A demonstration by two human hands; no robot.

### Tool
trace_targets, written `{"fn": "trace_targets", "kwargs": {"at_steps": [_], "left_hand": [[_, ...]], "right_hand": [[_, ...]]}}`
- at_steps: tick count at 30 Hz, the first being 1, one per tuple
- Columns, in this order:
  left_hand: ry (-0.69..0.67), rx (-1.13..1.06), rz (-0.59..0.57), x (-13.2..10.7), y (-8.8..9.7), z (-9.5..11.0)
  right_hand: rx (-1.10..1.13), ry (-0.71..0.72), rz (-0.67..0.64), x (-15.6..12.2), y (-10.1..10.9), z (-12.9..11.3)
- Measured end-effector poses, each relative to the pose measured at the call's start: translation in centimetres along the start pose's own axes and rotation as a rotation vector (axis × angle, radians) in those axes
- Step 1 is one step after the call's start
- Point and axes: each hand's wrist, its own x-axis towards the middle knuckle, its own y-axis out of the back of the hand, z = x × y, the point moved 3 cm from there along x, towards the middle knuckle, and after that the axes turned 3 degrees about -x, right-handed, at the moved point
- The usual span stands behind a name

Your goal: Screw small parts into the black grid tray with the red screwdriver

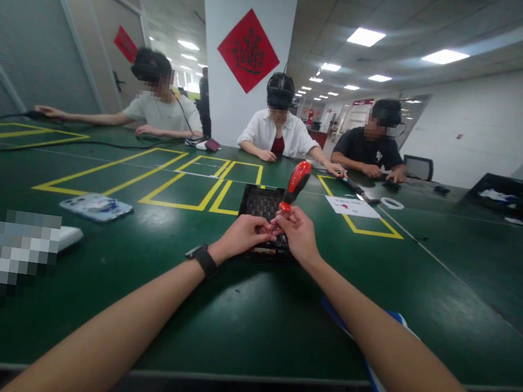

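Note:
A red-and-black screwdriver (295,185) stands nearly upright over a flat black perforated case (260,203) on the green table (237,308). My right hand (299,234) is closed around the screwdriver's lower shaft. My left hand (243,235), with a black watch on its wrist, pinches near the screwdriver's tip at the case's near edge; what the fingertips hold is too small to make out.
Yellow tape rectangles (157,185) mark the table. A packet in clear plastic (96,206) lies at the left, a white sheet (351,206) and a tape roll (392,203) at the right. Three people sit at the far side. A blue-edged item (382,379) lies under my right forearm.

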Motion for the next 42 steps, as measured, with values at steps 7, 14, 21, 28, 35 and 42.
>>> {"fn": "trace_targets", "kwargs": {"at_steps": [7, 14, 21, 28, 35, 42], "left_hand": [[-0.068, 0.076, -0.034, 0.02, -0.10, -0.03], [-0.076, 0.046, -0.027, 0.12, -0.14, -0.35], [0.041, 0.080, 0.042, 0.14, 0.00, -0.77], [0.031, 0.012, 0.001, 0.04, -0.19, -0.47], [-0.028, -0.013, -0.061, 0.08, -0.09, -0.28], [-0.021, -0.064, -0.013, 0.19, -0.17, -0.56]], "right_hand": [[-0.074, 0.043, -0.046, -0.05, -0.12, -0.17], [-0.112, 0.032, -0.053, 0.03, -0.01, -0.31], [-0.055, -0.014, -0.034, 0.00, -0.16, 0.12], [-0.009, -0.035, -0.029, -0.16, -0.14, 0.08], [0.024, -0.013, -0.061, -0.01, -0.13, 0.26], [0.019, -0.037, -0.020, 0.22, 0.23, 0.51]]}}
